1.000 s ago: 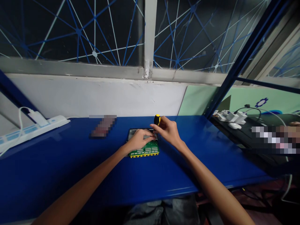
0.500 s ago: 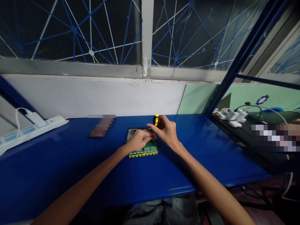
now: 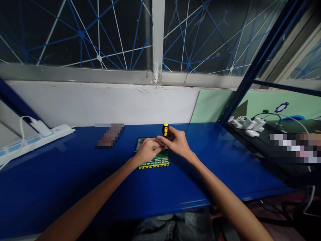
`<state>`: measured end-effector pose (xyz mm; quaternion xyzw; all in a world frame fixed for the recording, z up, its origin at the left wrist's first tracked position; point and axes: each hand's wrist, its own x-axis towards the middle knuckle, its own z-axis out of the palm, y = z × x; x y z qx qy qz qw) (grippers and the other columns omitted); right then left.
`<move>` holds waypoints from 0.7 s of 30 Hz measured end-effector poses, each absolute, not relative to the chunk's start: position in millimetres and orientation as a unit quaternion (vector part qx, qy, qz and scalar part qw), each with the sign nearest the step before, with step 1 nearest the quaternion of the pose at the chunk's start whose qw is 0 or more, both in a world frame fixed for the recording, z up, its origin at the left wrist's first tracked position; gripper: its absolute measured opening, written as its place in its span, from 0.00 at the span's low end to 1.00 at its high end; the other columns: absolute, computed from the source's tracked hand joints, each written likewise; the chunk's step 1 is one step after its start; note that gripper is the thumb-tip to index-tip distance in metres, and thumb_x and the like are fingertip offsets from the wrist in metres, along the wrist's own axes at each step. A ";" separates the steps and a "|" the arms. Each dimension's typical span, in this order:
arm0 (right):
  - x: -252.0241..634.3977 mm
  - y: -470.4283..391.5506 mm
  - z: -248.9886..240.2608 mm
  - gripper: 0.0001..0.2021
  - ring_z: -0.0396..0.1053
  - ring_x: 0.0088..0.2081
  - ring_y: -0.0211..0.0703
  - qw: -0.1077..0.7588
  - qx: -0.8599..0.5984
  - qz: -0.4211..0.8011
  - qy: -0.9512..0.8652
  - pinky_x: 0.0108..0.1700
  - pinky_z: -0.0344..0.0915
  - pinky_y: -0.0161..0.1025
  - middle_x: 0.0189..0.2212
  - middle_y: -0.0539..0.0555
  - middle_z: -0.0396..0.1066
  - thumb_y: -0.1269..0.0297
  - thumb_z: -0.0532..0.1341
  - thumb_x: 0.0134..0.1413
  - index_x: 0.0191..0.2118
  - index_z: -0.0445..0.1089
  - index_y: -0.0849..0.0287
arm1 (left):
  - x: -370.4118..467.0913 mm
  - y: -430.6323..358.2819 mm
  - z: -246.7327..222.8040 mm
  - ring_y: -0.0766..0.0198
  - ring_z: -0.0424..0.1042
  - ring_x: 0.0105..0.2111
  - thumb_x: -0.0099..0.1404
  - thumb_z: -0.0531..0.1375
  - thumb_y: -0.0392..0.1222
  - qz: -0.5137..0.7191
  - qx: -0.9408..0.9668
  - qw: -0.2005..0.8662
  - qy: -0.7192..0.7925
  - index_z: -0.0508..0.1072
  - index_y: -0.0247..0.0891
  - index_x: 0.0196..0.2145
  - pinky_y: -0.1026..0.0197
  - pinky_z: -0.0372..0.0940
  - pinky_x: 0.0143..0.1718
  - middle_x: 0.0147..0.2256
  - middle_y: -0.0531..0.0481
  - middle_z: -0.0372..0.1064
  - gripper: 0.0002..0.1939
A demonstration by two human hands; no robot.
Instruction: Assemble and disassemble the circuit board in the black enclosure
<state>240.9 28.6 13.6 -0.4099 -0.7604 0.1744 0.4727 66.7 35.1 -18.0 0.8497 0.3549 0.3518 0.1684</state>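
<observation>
My right hand [image 3: 179, 142] is closed around the lower part of a black-and-yellow screwdriver [image 3: 165, 129], which stands nearly upright with its handle on top. Its tip is hidden behind my fingers. Over the green circuit board [image 3: 162, 160] rests my left hand [image 3: 147, 149], its fingers drawn together beside the screwdriver's lower end; what they pinch, if anything, cannot be seen. A yellow toothed strip [image 3: 154, 166] runs along the board's near edge. Behind the board lies a dark-rimmed grey tray [image 3: 139, 144], partly covered by my left hand.
All this lies on a blue table [image 3: 112, 187]. A blurred-out flat object [image 3: 110, 135] is to the left of the tray. At the far left is a white power strip [image 3: 57, 131] with a plugged-in charger. On the right, a black table [image 3: 265, 130] bears chargers, cables and a person's blurred hand.
My right hand has shifted slightly left and down with the screwdriver, closer to my left hand. My left hand stays over the board.
</observation>
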 end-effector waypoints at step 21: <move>241.6 32.0 7.6 0.16 0.61 0.23 0.37 0.481 -0.416 0.245 -0.731 0.26 0.58 0.38 0.25 0.51 0.69 0.50 0.64 0.50 0.37 0.69 0.58 | 70.2 35.3 -22.2 0.57 0.75 0.39 0.63 0.61 0.43 0.366 0.840 0.202 0.344 0.79 0.39 0.33 0.56 0.67 0.44 0.35 0.47 0.78 0.08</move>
